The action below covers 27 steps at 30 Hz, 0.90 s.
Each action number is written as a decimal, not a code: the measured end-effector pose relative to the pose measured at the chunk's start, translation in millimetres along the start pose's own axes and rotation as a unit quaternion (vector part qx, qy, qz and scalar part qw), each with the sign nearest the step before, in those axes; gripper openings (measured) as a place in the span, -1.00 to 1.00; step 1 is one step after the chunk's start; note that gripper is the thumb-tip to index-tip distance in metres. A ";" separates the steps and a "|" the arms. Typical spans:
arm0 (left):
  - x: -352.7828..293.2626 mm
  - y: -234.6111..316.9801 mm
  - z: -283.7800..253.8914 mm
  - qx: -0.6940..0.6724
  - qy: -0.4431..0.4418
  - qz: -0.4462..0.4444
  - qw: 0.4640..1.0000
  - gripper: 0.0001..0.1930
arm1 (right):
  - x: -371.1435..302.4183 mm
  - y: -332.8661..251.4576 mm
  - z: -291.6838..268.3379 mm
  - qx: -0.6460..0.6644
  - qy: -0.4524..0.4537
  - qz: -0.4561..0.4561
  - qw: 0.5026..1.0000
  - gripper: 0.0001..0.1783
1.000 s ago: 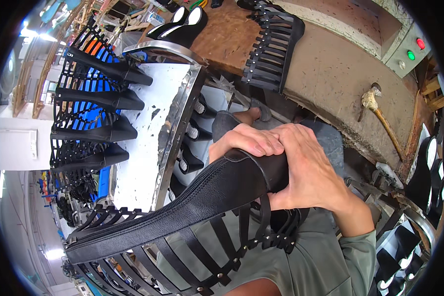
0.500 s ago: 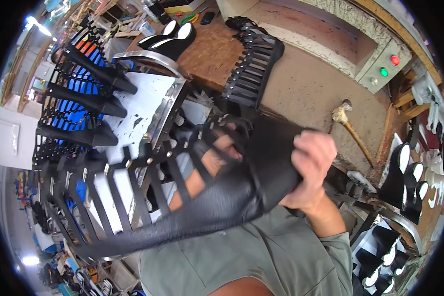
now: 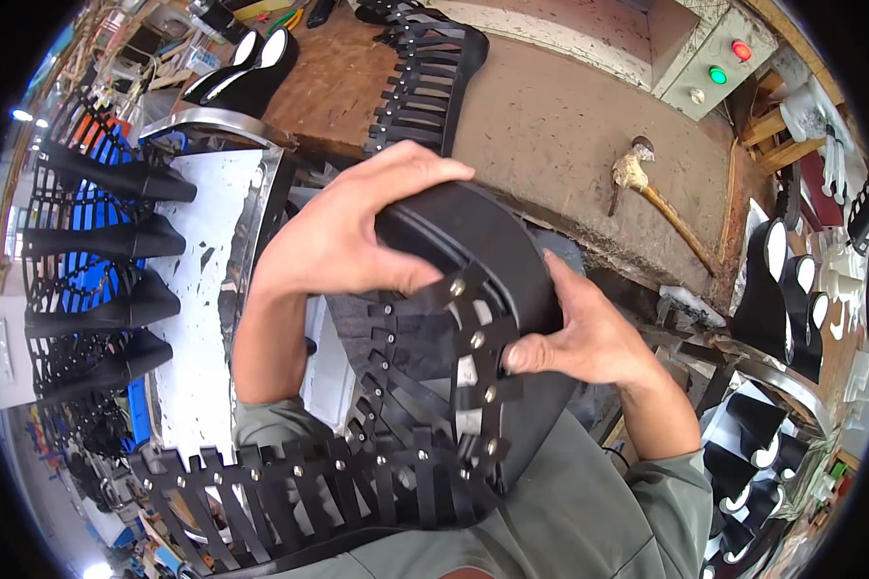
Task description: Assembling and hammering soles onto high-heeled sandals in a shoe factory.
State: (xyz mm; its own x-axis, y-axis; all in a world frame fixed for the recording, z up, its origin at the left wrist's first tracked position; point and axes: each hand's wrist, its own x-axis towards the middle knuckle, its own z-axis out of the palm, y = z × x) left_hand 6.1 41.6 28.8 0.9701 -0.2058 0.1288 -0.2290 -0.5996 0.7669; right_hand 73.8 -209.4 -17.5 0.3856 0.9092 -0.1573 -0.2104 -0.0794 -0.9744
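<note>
Left hand: our left hand (image 3: 343, 236) grips the sole end of the black strappy boot (image 3: 454, 318) from above.
Right hand: our right hand (image 3: 579, 333) pinches a studded strap at the boot's side.
Boot: between both hands, straps trailing below.
Desk: the desk (image 3: 570, 125), beyond the hands, carries a hammer (image 3: 652, 198).

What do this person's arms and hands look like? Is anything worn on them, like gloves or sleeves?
Both hands are bare: no gloves, rings or watch show on the left hand or the right hand. The forearms are bare too. Grey-green sleeves of plain cloth are pushed up toward the elbows, matching the shirt below.
</note>
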 end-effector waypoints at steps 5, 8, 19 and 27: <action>0.2 37.9 7.8 0.152 0.046 -0.072 0.985 -0.10 | -3.1 1.9 6.9 -0.055 0.032 -0.009 0.998 0.17; -0.2 43.8 7.5 0.176 0.029 -0.078 0.981 -0.23 | -3.9 2.1 9.9 -0.063 0.041 -0.007 0.997 0.12; 9.6 26.2 24.9 0.207 0.091 0.004 0.974 -0.24 | -10.3 7.9 12.2 -0.175 0.128 -0.061 0.974 0.00; 10.4 -33.5 51.3 0.139 0.003 -0.113 0.984 -0.35 | 17.1 51.9 4.0 -0.014 0.101 0.147 0.984 -0.31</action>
State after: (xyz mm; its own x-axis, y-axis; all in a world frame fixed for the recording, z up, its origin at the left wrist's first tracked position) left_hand 19.7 19.9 -27.8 0.9990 -0.0385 -0.0207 -0.0196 -0.8179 0.5750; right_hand 65.9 -196.3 -70.1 0.4836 0.7458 -0.4582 -0.3154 -0.3398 -0.8860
